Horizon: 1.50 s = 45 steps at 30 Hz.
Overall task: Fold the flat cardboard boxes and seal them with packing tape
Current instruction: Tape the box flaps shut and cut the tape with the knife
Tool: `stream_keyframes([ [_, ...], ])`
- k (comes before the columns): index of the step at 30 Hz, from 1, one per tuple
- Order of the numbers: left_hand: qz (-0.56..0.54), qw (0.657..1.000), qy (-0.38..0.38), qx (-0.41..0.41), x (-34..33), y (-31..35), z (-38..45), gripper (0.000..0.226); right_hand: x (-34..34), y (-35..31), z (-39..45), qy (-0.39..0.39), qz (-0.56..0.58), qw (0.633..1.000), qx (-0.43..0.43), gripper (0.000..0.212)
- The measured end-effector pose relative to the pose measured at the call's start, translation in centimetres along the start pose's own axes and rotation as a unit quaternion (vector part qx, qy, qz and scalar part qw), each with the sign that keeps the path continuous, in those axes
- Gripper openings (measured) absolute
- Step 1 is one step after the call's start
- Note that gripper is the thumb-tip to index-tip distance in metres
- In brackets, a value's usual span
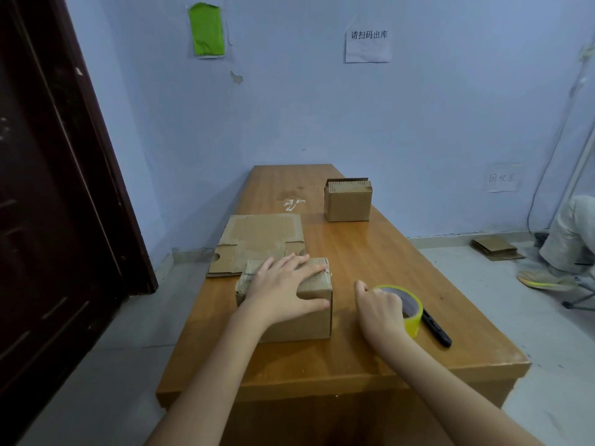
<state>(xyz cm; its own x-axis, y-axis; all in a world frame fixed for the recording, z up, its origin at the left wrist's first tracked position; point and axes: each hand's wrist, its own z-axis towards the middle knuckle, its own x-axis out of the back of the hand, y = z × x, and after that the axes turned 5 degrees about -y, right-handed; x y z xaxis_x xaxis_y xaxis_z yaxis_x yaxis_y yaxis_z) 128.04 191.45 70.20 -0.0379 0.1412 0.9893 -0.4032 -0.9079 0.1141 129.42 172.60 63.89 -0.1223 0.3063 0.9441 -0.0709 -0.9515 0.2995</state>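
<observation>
A folded cardboard box (302,323) stands on the wooden table (370,252) near its left edge. My left hand (283,286) lies flat on the box's closed top flaps, fingers spread and straight. To the right, my right hand (381,309) grips a yellow roll of packing tape (410,310) that rests on the table. Behind the near box lies a flat, unfolded cardboard box (257,239). A second folded box (347,201) stands farther back, its top flaps partly raised.
A black utility knife (436,328) lies just right of the tape roll. A dark door (48,188) is at the left. On the floor at the right lie flat cardboard pieces (494,247), beside a seated person's leg and shoe (547,275).
</observation>
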Motion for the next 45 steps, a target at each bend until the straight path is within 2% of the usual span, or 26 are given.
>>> stream_keyframes([
  [4, 0.001, 1.0, 0.005, -0.001, 0.0, -0.1, 0.0, 0.069, 0.8, 0.2, -0.3, 0.003, -0.001, 1.0, -0.027, 0.057],
  [6, 0.003, 1.0, 0.007, 0.0, -0.1, 0.0, 0.0, 0.069, 1.4, -0.3, -0.5, 0.051, 0.022, 0.997, -0.054, 0.052],
  [7, 0.002, 1.0, 0.008, 0.001, -0.1, 0.0, 0.0, 0.068, 1.9, -0.6, -1.1, 0.093, 0.058, 0.993, -0.053, 0.048],
  [8, 0.001, 1.0, 0.01, 0.0, -0.1, 0.0, 0.0, 0.068, 2.2, -1.0, -1.4, 0.139, 0.14, 0.98, -0.023, 0.044],
  [9, 0.0, 1.0, 0.011, -0.002, -0.1, 0.0, 0.1, 0.068, 2.7, -1.3, -1.9, 0.153, 0.272, 0.95, 0.02, 0.043],
  [11, 0.006, 1.0, 0.008, -0.006, -0.1, 0.0, 0.1, 0.068, 4.0, -2.1, -3.1, 0.067, 0.546, 0.833, 0.061, 0.047],
  [12, 0.01, 1.0, 0.007, -0.006, -0.1, -0.1, 0.2, 0.068, 4.3, -2.7, -3.6, 0.029, 0.637, 0.768, 0.063, 0.05],
  [13, 0.012, 1.0, 0.007, -0.006, -0.1, -0.1, 0.2, 0.068, 4.1, -3.3, -3.9, 0.012, 0.684, 0.727, 0.06, 0.053],
  [17, 0.008, 1.0, 0.003, -0.008, 0.0, -0.1, 0.1, 0.069, 2.4, -5.1, -4.0, -0.037, 0.758, 0.647, 0.071, 0.065],
  [19, 0.01, 1.0, 0.003, -0.008, 0.0, 0.0, 0.0, 0.071, 3.0, -4.6, -3.7, -0.085, 0.791, 0.602, 0.067, 0.06],
  [21, 0.008, 1.0, -0.001, -0.008, 0.0, -0.1, 0.1, 0.071, 3.7, -3.9, -3.4, -0.079, 0.809, 0.579, 0.065, 0.049],
  [22, 0.01, 1.0, -0.002, -0.008, 0.0, 0.0, 0.1, 0.072, 4.2, -3.8, -3.3, -0.055, 0.808, 0.583, 0.07, 0.046],
  [23, 0.015, 1.0, -0.002, -0.006, 0.1, 0.1, 0.1, 0.074, 4.4, -3.8, -3.3, -0.024, 0.787, 0.609, 0.092, 0.043],
  [26, -0.01, 1.0, 0.005, 0.012, 0.1, 0.2, 0.1, 0.079, 4.1, -4.5, -3.5, 0.047, 0.654, 0.741, 0.146, 0.043],
  [28, -0.103, 0.994, 0.009, 0.029, 0.2, -0.2, 0.0, 0.079, 3.5, -4.7, -3.2, 0.113, 0.557, 0.811, 0.141, 0.043],
  [29, -0.188, 0.981, 0.019, 0.035, 0.5, -0.5, -0.3, 0.077, 3.6, -4.6, -3.2, 0.133, 0.529, 0.827, 0.138, 0.041],
  [31, -0.332, 0.94, 0.071, 0.044, 1.1, -1.5, -0.9, 0.066, 3.9, -4.4, -3.0, 0.142, 0.502, 0.842, 0.138, 0.041],
  [32, -0.335, 0.934, 0.108, 0.059, 1.2, -2.2, -1.3, 0.056, 3.9, -4.3, -3.0, 0.14, 0.494, 0.847, 0.137, 0.041],
  [33, -0.283, 0.945, 0.134, 0.094, 1.1, -2.9, -1.9, 0.047, 3.9, -4.3, -3.0, 0.135, 0.488, 0.852, 0.134, 0.042],
  [34, -0.243, 0.951, 0.141, 0.129, 0.7, -3.7, -2.6, 0.043, 4.1, -4.3, -3.1, 0.135, 0.481, 0.856, 0.134, 0.042],
  [35, -0.261, 0.943, 0.138, 0.154, 0.2, -4.3, -3.5, 0.043, 4.2, -4.4, -3.2, 0.137, 0.473, 0.86, 0.135, 0.043],
  [36, -0.329, 0.922, 0.126, 0.161, -0.5, -4.6, -4.2, 0.044, 4.3, -4.5, -3.3, 0.142, 0.464, 0.864, 0.134, 0.043],
  [38, -0.497, 0.841, 0.128, 0.169, -1.7, -4.1, -5.2, 0.046, 4.6, -4.7, -3.4, 0.152, 0.442, 0.875, 0.127, 0.043],
  [41, -0.621, 0.736, 0.174, 0.205, -2.8, -3.3, -4.7, 0.039, 4.9, -4.8, -3.5, 0.149, 0.427, 0.884, 0.122, 0.045],
  [43, -0.642, 0.711, 0.196, 0.209, -3.1, -2.6, -4.5, 0.037, 5.0, -4.5, -3.6, 0.145, 0.419, 0.887, 0.125, 0.045],
  [45, -0.64, 0.711, 0.203, 0.206, -3.2, -1.9, -4.8, 0.041, 5.2, -4.4, -3.7, 0.145, 0.415, 0.889, 0.129, 0.045],
])
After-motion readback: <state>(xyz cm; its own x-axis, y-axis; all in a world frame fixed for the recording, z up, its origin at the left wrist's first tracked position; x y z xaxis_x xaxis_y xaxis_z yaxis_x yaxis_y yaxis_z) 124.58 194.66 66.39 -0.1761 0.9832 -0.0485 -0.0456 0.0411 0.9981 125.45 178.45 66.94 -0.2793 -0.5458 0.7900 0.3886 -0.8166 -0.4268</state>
